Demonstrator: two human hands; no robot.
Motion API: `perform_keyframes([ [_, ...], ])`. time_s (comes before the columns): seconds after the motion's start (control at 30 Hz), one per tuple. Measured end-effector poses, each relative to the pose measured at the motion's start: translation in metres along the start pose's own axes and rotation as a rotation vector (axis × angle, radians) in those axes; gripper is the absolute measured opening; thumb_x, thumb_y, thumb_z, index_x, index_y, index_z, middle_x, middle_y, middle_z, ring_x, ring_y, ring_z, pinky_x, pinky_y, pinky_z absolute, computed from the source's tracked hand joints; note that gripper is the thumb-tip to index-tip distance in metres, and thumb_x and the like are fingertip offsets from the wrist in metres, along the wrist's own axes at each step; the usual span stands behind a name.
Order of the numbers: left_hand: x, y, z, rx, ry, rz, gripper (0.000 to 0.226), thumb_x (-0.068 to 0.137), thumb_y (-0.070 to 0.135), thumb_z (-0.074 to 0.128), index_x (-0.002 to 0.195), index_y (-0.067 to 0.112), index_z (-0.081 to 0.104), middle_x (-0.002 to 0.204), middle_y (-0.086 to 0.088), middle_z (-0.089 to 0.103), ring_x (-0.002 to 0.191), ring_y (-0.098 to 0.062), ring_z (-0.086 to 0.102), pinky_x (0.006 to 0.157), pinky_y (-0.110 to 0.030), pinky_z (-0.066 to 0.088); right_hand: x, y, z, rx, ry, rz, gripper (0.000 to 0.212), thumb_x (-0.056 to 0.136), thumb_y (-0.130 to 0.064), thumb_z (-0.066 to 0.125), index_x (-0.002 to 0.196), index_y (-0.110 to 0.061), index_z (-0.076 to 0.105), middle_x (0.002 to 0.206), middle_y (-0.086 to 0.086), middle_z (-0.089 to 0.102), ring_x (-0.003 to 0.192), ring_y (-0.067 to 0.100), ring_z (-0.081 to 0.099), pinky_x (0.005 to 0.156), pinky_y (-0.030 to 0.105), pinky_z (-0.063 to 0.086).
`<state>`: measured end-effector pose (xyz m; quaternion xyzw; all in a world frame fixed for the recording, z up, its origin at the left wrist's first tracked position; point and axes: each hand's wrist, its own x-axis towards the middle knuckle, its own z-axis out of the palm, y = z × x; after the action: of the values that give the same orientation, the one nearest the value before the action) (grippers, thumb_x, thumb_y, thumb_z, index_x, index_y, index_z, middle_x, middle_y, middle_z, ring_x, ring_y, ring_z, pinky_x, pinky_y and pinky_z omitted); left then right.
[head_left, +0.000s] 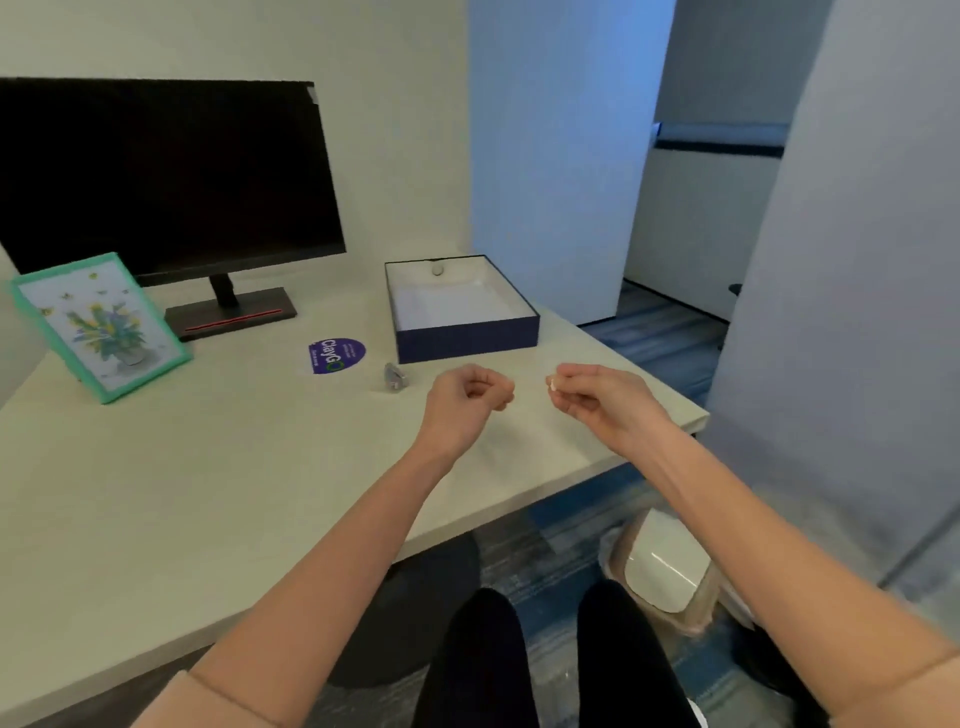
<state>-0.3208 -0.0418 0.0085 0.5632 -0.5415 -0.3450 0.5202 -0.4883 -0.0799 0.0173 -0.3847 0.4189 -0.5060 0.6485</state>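
My left hand (470, 397) hovers over the white desk (208, 493) with its fingers curled into a loose fist; nothing shows inside it. My right hand (597, 397) is beside it near the desk's right edge and pinches a small white piece (552, 384) between thumb and fingertips. Just behind the hands stands an open dark blue box (467, 335) with a white inside, and a small grey ball (437, 269) lies at its far wall. A small crumpled clear wrapper (395, 378) lies on the desk left of my left hand.
A purple round ClayGo sticker (336, 355) lies on the desk. A black monitor (161, 171) stands at the back left, with a teal-framed flower picture (101, 327) leaning in front. A lidded waste bin (662, 571) stands on the floor under the desk's right corner.
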Motion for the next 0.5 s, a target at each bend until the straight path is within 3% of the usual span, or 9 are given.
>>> perform_keyframes([
  [0.17,0.001,0.015,0.12,-0.001,-0.264,0.014,0.009,0.086,0.017,0.068,0.089,0.009,0.068,0.077,0.0,0.069,0.069,-0.007,0.063,0.072,-0.018,0.051,-0.008,-0.033,-0.114,0.044,0.239,-0.093,0.013,0.082,0.011,0.063,0.091,0.001,0.063,0.082,0.013,0.069,0.077,0.019,0.067,0.072,0.022,0.059],
  [0.3,-0.013,-0.002,0.204,-0.004,-0.492,-0.007,0.006,0.084,0.017,0.069,0.08,0.017,0.066,0.071,0.006,0.068,0.067,-0.004,0.063,0.077,-0.021,0.054,-0.004,-0.028,-0.192,0.099,0.404,-0.107,0.012,0.082,0.012,0.061,0.085,0.0,0.062,0.062,0.006,0.072,0.067,0.014,0.069,0.071,0.024,0.059],
  [0.5,-0.006,-0.087,0.283,0.097,-0.582,-0.232,0.006,0.084,0.017,0.069,0.079,0.018,0.066,0.077,0.001,0.069,0.068,-0.007,0.061,0.076,-0.024,0.053,0.034,0.043,-0.273,0.101,0.535,0.066,0.014,0.081,0.014,0.06,0.084,0.001,0.062,0.08,0.016,0.064,0.073,0.022,0.062,0.056,0.02,0.057],
])
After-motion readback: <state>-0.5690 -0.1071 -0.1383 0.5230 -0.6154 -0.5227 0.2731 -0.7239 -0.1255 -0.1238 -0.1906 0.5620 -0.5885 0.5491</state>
